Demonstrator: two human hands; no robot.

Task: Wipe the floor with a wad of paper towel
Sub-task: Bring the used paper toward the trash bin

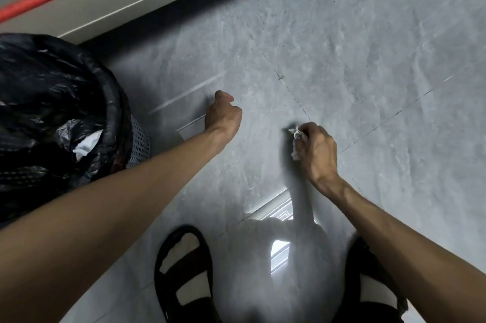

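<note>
The right hand (319, 154) pinched a small crumpled white paper-towel wad (297, 138) against the grey marbled tile floor (368, 59), the left hand (223, 116) curled empty well apart to its left; light, soft and tearable, the wad seemed best gripped bunched whole.

Open grey marbled tile floor (368, 59) is stretching ahead and rightward. A black-bagged white mesh bin (138, 142) is blocking the left; a grey ledge (131, 4) is bounding the far side.
</note>
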